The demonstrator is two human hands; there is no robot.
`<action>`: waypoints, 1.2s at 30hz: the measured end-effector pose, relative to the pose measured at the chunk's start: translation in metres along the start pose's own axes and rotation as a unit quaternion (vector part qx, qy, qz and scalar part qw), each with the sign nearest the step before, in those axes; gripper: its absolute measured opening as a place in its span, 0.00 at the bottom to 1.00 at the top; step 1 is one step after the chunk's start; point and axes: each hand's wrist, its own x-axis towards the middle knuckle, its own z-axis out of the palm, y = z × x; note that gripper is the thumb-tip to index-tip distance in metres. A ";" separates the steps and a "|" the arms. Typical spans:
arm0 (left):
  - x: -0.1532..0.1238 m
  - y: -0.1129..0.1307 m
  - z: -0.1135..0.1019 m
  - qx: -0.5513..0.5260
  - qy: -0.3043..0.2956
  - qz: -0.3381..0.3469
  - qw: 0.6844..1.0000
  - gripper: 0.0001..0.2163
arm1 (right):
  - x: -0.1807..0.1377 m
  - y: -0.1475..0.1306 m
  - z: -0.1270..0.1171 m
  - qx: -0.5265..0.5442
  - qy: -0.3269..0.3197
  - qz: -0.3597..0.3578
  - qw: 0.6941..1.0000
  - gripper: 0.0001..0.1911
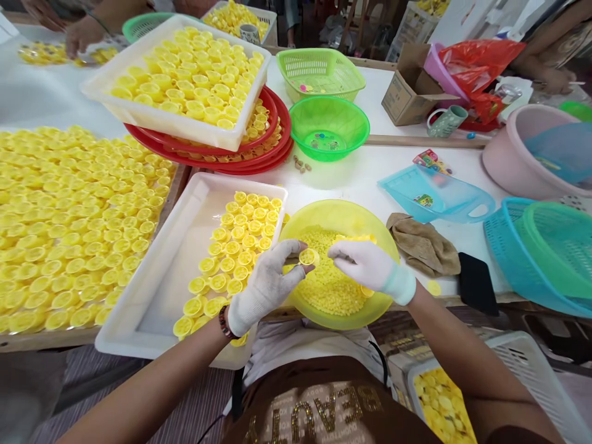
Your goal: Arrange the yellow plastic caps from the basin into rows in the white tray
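A white table (370, 179) carries a broad spread of yellow caps (69, 216) along its left edge. Beside it, at the near edge, sits a white tray (171, 277). Rows of caps fill the tray's right side, open side up, while its left half is bare, so the filling looks about half done. Right of the tray, a yellow bowl (333, 213) holds many small yellow discs (328, 290). Over the bowl's near left rim, the gloved left hand (263, 287) pinches one cap (307, 256) between thumb and fingers. The cap's open side faces up toward the camera; being round, it has no long axis. The gloved right hand (370, 266) has bunched fingers at the cap's right edge; whether they grip anything is unclear.
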 end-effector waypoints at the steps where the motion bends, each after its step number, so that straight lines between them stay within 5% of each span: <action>1: 0.001 -0.001 -0.007 0.022 0.010 0.012 1.000 0.07 | 0.001 0.005 0.002 -0.057 -0.001 -0.011 0.998 0.11; 5: 0.006 -0.014 -0.049 0.124 0.065 0.034 0.989 0.08 | 0.008 0.017 0.010 -0.146 -0.014 -0.019 0.989 0.14; 9: 0.024 -0.045 -0.103 0.237 0.144 -0.026 0.960 0.11 | 0.017 0.024 0.005 -0.162 0.021 -0.001 0.987 0.15; 15: 0.076 -0.105 -0.148 0.361 0.090 -0.153 0.916 0.06 | 0.018 0.033 -0.009 -0.236 0.031 0.060 0.969 0.14; 23: 0.102 -0.126 -0.145 0.341 0.013 -0.157 0.927 0.06 | 0.041 0.032 -0.003 -0.415 -0.076 0.152 0.894 0.11; 28: 0.084 -0.106 -0.144 0.338 0.057 -0.113 0.933 0.11 | 0.058 0.028 0.005 -0.445 -0.096 0.143 0.879 0.13; 33: 0.054 -0.052 -0.090 0.210 0.095 0.028 0.973 0.10 | 0.069 0.022 0.008 -0.468 -0.109 0.114 0.870 0.14; 36: 0.042 -0.021 -0.044 0.150 0.011 0.076 0.986 0.08 | 0.068 0.021 0.002 -0.479 -0.112 0.089 0.866 0.14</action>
